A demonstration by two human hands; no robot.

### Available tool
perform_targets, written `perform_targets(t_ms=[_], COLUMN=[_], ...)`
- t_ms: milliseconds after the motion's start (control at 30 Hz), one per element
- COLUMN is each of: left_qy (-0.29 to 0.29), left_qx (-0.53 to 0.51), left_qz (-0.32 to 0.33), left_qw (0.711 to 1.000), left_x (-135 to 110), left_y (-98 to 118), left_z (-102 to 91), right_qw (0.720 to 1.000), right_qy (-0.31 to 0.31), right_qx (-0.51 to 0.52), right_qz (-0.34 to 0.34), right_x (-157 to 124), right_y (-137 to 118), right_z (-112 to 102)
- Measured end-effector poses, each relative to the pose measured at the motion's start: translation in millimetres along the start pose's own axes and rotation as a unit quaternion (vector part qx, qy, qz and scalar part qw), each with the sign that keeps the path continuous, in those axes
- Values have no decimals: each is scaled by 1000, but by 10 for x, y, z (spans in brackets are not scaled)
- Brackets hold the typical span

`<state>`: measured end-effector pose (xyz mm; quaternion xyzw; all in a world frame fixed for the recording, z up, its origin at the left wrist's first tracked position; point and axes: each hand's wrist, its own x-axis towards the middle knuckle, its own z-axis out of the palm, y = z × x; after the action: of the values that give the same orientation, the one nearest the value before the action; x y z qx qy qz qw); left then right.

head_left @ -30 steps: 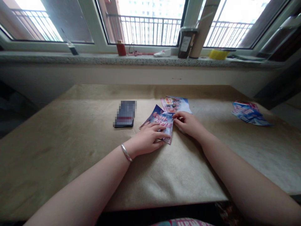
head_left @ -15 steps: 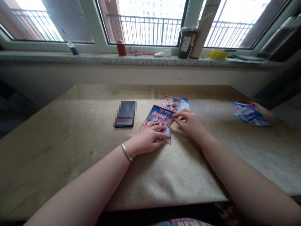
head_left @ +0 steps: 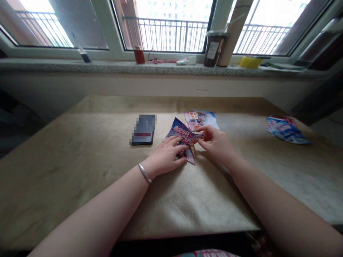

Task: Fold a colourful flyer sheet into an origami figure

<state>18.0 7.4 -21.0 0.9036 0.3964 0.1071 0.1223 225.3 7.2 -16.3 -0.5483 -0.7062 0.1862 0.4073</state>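
A printed paper flyer [head_left: 177, 127], blue with large red and white lettering, lies in front of me. My left hand [head_left: 169, 154] rests on its lower left part with fingers spread and flat, a silver bangle at the wrist. At the flyer's right edge, my right hand [head_left: 214, 141] pinches the paper between thumb and fingers, and that corner is lifted and bent. Just behind the flyer lie more printed sheets [head_left: 206, 118], partly covered by my right hand.
A phone [head_left: 142, 129], blurred by pixelation, lies left of the flyer on the tan-covered table [head_left: 66, 160]. Folded blue papers [head_left: 286, 130] are piled at the right. On the windowsill [head_left: 112, 67] stand a red container [head_left: 139, 55], a dark lidded jar [head_left: 213, 50] and a yellow item [head_left: 250, 62].
My right fingers have raised and curled the flyer's right edge, so the sheet now bends inward. My left hand stays on the paper, its fingers slightly shifted left.
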Motion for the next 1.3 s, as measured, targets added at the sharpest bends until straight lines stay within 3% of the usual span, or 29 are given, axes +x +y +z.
perform_targets(t_ms=[333,500,800,1067,1300], left_qy=[-9,17,31,25,36], left_qx=[25,16,-6,9,-41], left_qz=[-29,-16,-25,-14,-52], left_qw=[999,1000,999,1000,997], left_x=[-14,-16,-20,-2,-7], left_y=[-14,-33,-32,-37,-48], left_z=[21,37,50,33,48], right_qw=[999,998,999,997,993], right_qy=[-26,-36,-39,-75,-112], right_qx=[1,-24,-28,0,31], right_qz=[-24,-38,-16,0,-15], right_x=[-5,-12,11,9,3], right_y=[-23,-23,66,44,101], right_z=[2,19,34,31,76])
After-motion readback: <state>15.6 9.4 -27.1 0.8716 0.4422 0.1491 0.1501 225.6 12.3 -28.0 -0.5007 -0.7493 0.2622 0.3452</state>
